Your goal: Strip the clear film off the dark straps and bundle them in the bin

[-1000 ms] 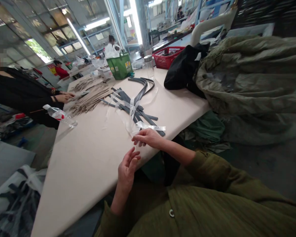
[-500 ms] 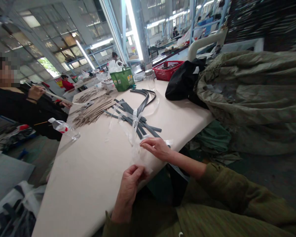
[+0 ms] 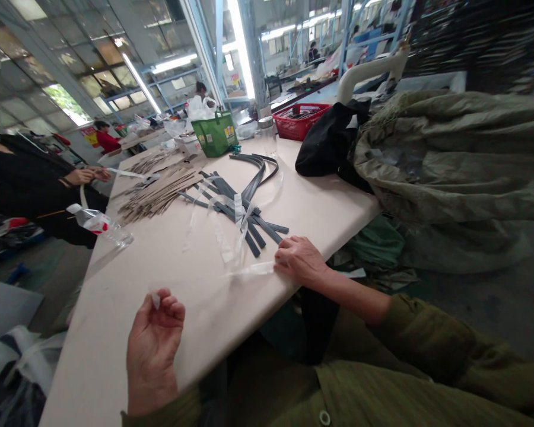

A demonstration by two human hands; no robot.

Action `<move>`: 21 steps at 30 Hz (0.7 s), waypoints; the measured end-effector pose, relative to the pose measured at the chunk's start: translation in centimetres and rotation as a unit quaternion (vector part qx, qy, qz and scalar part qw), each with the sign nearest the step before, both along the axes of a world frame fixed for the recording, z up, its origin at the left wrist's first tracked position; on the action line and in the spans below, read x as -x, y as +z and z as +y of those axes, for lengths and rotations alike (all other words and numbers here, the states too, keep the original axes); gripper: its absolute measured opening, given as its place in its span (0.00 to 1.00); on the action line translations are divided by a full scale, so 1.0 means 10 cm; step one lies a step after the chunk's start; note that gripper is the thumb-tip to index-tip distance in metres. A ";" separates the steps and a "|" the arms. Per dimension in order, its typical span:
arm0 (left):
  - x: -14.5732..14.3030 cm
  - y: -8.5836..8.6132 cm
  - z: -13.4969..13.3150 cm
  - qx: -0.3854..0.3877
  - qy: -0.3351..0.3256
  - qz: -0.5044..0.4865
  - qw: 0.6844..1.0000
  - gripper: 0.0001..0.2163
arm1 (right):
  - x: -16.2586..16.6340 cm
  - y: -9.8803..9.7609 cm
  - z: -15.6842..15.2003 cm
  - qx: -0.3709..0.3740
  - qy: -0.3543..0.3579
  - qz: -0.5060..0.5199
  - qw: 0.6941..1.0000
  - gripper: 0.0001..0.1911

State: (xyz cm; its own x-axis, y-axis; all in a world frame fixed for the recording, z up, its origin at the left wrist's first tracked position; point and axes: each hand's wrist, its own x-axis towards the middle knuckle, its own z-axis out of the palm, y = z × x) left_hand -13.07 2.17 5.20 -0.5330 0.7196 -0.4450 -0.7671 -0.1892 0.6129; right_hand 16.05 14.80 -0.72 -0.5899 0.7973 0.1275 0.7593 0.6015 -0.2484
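My left hand (image 3: 153, 347) is raised over the near left of the table, palm turned up, with thumb and forefinger pinching a small whitish translucent scrap (image 3: 155, 300). Close to the table's front edge, my right hand (image 3: 301, 260) is closed on one end of a translucent plastic strip (image 3: 256, 270), which stretches leftward and blurs out. Just beyond that hand lie dark grey flat strips (image 3: 235, 209) in a crossed heap, several of them straight and some curved at the far end. More translucent plastic strips (image 3: 239, 213) are draped over and beside them.
Brownish thin strips (image 3: 158, 193) and a plastic bottle (image 3: 100, 225) lie on the left of the table (image 3: 129, 332). Behind stand a green bag (image 3: 215, 133), a glass jar (image 3: 267, 136) and a red basket (image 3: 299, 121). A black bag (image 3: 323, 148) and large sack (image 3: 449, 160) are right. A co-worker (image 3: 35, 184) stands left.
My hands have moved apart: the left went left with the small scrap, the right shifted slightly right with the translucent strip. The co-worker's hands have come together.
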 end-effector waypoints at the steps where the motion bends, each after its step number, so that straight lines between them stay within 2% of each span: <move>1: 0.03 0.03 -0.02 -0.010 0.002 -0.007 1.000 0.16 | 0.02 0.01 0.01 0.006 0.007 -0.011 1.000 0.10; 7: 0.13 0.06 -0.13 -0.026 0.045 -0.037 0.998 0.14 | 0.20 0.08 0.12 0.025 0.008 -0.037 0.999 0.12; 10: 0.16 0.02 -0.13 -0.009 0.065 -0.047 0.997 0.14 | 0.38 0.11 0.11 0.026 0.016 -0.033 0.999 0.19; 13: 0.22 0.01 -0.14 -0.013 0.072 -0.053 0.996 0.15 | 0.56 0.13 0.05 0.028 0.059 -0.016 0.998 0.26; 16: 0.34 0.05 -0.20 -0.037 0.086 -0.050 0.994 0.16 | 0.66 0.13 0.01 0.029 0.102 -0.010 0.994 0.32; 18: 0.43 0.13 -0.29 -0.070 0.106 -0.038 0.991 0.18 | 0.70 0.14 0.05 0.027 0.102 -0.007 0.994 0.32; 21: 0.54 0.25 -0.46 -0.137 0.097 -0.011 0.986 0.21 | 0.79 0.19 0.17 0.002 0.113 -0.049 0.992 0.29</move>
